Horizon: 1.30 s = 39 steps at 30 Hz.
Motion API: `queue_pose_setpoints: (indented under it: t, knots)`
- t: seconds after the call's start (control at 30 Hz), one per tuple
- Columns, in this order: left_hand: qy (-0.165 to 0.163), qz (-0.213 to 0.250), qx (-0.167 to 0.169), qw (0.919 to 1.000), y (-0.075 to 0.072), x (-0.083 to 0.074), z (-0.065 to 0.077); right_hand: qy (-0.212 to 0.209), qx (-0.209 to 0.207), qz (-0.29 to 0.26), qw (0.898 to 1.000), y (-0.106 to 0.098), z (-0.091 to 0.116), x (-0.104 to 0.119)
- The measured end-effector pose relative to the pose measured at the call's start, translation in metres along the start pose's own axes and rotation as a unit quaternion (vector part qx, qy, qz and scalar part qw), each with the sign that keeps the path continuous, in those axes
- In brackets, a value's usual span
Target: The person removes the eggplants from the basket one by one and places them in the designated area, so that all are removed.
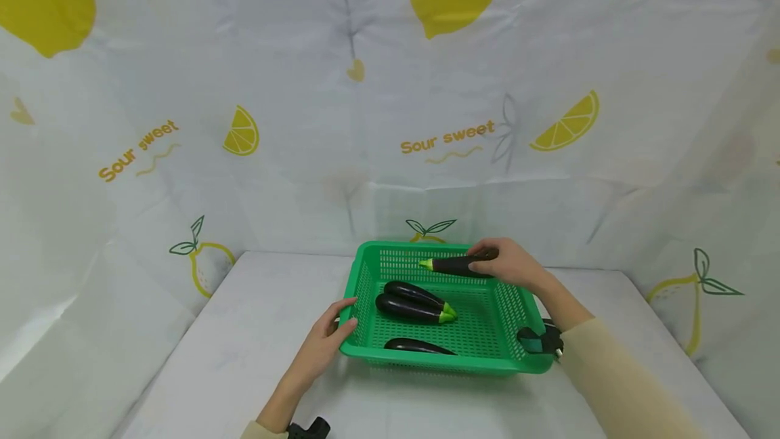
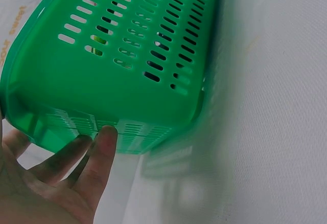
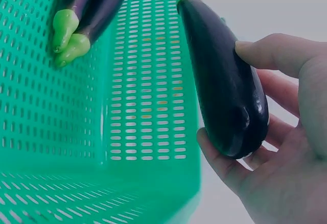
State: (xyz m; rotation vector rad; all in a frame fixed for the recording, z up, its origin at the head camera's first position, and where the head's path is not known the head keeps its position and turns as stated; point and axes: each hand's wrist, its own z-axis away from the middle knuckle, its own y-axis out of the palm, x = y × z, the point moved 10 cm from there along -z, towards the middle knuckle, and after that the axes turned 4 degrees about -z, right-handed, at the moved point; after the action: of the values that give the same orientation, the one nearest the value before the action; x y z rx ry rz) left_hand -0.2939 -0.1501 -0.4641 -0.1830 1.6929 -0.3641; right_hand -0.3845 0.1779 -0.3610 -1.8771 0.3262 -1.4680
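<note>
We see a pale, whitish table (image 1: 244, 344) with straight edges, its surface finely textured where the left wrist view comes close to it. Directly on it we find a green plastic basket (image 1: 445, 361), rectangular, with slotted walls, standing upright toward the table's far edge, its longer side running roughly along that edge. Just in front of the basket we notice its soft shadow falling across the tabletop.

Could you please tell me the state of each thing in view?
Green basket: open side up, partly filled.
Paired eggplants: lying side by side inside it.
Near eggplant: lying inside, partly hidden by the near rim.
Held eggplant: in the right hand, stem end leftward.
Left hand: holding the left rim.
Backdrop: upright, wrinkled.
</note>
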Motion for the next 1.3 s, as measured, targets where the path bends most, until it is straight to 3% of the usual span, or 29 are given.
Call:
queue_pose_setpoints:
  t: [0.8,1.3]
  knots:
    - [0.005,-0.015,0.012,0.9998,0.001,0.006,-0.002,-0.040,-0.054,0.049,0.997,-0.043,0.051,0.024]
    - [-0.003,0.002,0.005,1.0000,0.000,0.002,-0.001,-0.025,-0.101,0.061,0.993,-0.082,0.096,0.004]
